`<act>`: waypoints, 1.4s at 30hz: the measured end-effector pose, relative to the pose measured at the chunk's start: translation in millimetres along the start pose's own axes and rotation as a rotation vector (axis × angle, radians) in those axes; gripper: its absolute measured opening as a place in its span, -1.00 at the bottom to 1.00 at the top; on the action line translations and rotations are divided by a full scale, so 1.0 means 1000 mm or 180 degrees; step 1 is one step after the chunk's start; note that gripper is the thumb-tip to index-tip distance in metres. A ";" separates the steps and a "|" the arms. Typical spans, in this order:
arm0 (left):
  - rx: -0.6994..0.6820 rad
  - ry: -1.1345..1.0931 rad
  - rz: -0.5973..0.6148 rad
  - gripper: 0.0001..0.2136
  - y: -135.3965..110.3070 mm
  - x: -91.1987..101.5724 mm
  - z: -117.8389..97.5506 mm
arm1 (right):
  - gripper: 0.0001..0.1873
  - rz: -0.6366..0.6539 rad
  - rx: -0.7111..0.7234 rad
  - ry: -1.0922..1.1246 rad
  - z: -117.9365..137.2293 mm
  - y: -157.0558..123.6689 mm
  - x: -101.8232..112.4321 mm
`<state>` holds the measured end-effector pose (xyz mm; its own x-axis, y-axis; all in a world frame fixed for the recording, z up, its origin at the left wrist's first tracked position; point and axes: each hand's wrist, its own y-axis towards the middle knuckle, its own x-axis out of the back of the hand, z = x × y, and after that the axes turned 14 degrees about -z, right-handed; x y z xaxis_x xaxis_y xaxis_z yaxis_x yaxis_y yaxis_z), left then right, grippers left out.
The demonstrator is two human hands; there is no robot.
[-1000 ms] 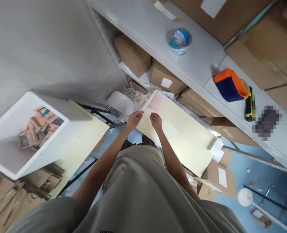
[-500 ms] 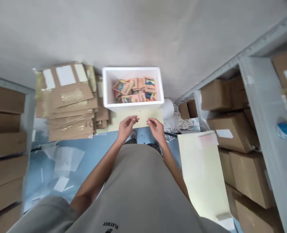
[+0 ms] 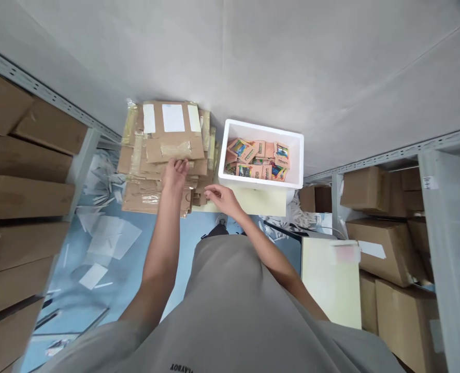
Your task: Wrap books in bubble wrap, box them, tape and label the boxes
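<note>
My left hand (image 3: 174,174) reaches forward and rests with its fingers stretched on the front of a stack of flattened brown cardboard boxes (image 3: 163,140) with white labels and tape. My right hand (image 3: 219,198) hovers just right of the stack's lower corner, fingers loosely curled, holding nothing that I can see. To the right of the stack stands a white foam box (image 3: 290,139) filled with several small pink packets (image 3: 255,158). It sits on a pale yellow board (image 3: 264,203).
Metal shelving with brown cartons lines the left (image 3: 24,191) and the right (image 3: 389,238). A pale yellow sheet (image 3: 331,282) stands at my right side. Paper scraps (image 3: 105,243) litter the blue floor. A grey wall is ahead.
My view has swung left, from the right shelf to the cardboard stack. My hands let go of the yellow sheet, and the left hand has reached out onto the stack.
</note>
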<state>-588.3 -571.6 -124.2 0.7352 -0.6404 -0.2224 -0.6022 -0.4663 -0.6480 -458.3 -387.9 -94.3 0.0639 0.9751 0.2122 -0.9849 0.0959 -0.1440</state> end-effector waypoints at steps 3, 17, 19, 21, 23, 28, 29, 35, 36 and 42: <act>-0.0043 0.0096 -0.0162 -0.78 0.009 -0.021 -0.010 | -0.76 -0.0109 0.0003 -0.0043 0.003 -0.001 0.004; -0.1945 0.1233 0.1734 -0.59 -0.156 -0.045 0.001 | -0.58 -0.2898 0.0741 -0.0157 0.091 -0.090 0.185; -0.1900 0.1582 0.2376 -0.57 -0.178 -0.061 0.022 | -0.51 -0.3732 0.0863 -0.0510 0.088 -0.123 0.221; -0.1910 0.1865 0.2996 -0.57 -0.198 -0.078 0.050 | -0.46 -0.4328 0.0779 -0.0803 0.077 -0.161 0.250; -0.1942 0.2114 0.3616 -0.55 -0.221 -0.090 0.082 | -0.42 -0.4676 0.0529 -0.0970 0.060 -0.204 0.270; -0.1805 0.2538 0.4891 -0.56 -0.296 -0.094 0.175 | -0.28 -0.5173 -0.0239 -0.1009 0.006 -0.330 0.292; -0.1734 0.2559 0.5088 -0.59 -0.313 -0.092 0.195 | -0.24 -0.5222 -0.0365 -0.0970 -0.006 -0.357 0.293; -0.1211 0.2795 0.6091 -0.70 -0.415 -0.057 0.331 | -0.44 -0.5526 -0.1081 -0.0752 -0.096 -0.503 0.296; -0.1152 0.2908 0.6215 -0.72 -0.430 -0.048 0.355 | -0.47 -0.5555 -0.1211 -0.0737 -0.113 -0.523 0.298; -0.0887 0.3389 0.6579 -0.81 -0.505 0.003 0.482 | -0.47 -0.5763 -0.1917 -0.0344 -0.205 -0.599 0.311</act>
<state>-132.4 -43.8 -148.7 -0.9775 -0.1296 0.1663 -0.1394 0.9890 -0.0486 184.6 -101.5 -140.1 0.7708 -0.3699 0.5187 0.4194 0.9075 0.0240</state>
